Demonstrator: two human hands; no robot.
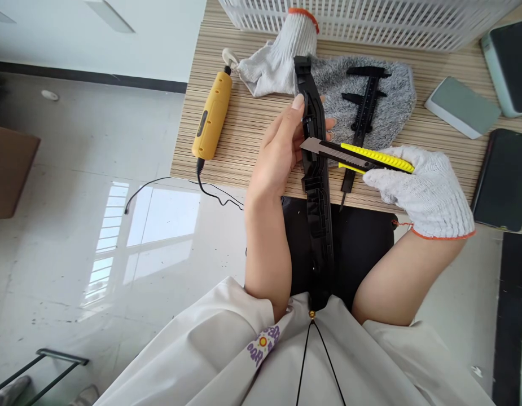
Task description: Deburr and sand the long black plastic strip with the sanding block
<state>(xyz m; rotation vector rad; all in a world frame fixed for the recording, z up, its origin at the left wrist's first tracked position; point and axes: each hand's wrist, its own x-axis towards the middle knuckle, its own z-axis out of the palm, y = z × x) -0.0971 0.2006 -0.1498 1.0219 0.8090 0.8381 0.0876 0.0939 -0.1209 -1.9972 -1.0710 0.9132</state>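
Far left: brown box (13, 172) on the glossy tile floor (66, 237), cut off by the view edge. Thin black cable (153, 182) hangs near the table's left corner.

Wood-grain table (244, 135), left end: yellow handheld rotary tool (214, 115), lying at a slant, off-white tip (229, 56) pointing away from the person. Its black cord (218, 198) runs off the near edge.

Next right: loose white knit glove (269, 67), orange cuff up by the white slotted plastic basket (341, 22) at the back.

Left hand (281, 132): bare, closed on the long black plastic molding (315, 197), thumb on its left side, fingers behind and showing past its right side. Molding runs roughly lengthwise, upper end over the table, lower end past the near edge toward the person's lap, over a black surface (362, 248).

Right of that: black vernier caliper (364, 110) on a mottled grey knit cloth (396, 84), depth rod poking past the table edge.

Right hand (430, 186): in a white knit glove, gripped round a yellow-and-black snap-off utility knife (371, 155). Blade out, pointing left, across the molding just below the left thumb; can't tell if it touches.

Far right: grey-green block (464, 107), phone in pale green case (510, 62) behind it, black smartphone (504, 180) nearer the person.
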